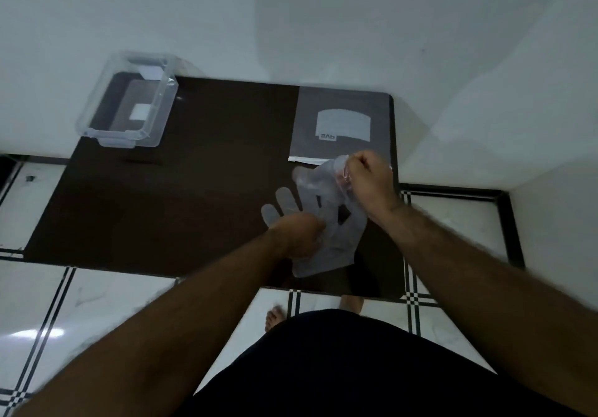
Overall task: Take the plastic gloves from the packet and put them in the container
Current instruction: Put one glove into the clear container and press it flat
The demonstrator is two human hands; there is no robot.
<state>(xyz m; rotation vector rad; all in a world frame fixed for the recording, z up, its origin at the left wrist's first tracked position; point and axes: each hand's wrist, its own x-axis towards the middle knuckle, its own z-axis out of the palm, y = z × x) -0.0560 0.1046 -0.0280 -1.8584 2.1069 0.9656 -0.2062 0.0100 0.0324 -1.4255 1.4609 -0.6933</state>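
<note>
A translucent plastic glove (pixel 326 222) hangs just above the right side of the dark table (pixel 181 196), its fingers pointing left and away. My left hand (pixel 299 235) is closed on its lower part. My right hand (pixel 369 180) pinches a crumpled upper piece of clear plastic. The grey packet (pixel 343 125) with a white label lies flat at the table's far right corner, right behind my hands. The clear plastic container (pixel 127 102) stands without a lid at the far left corner, with a white sticker on its bottom.
The table stands against a white wall (pixel 291 21). White floor tiles with black lines (pixel 58 303) surround it. My bare feet (pixel 275 318) show below the table's near edge, and my dark clothing (pixel 356 368) fills the bottom of the view.
</note>
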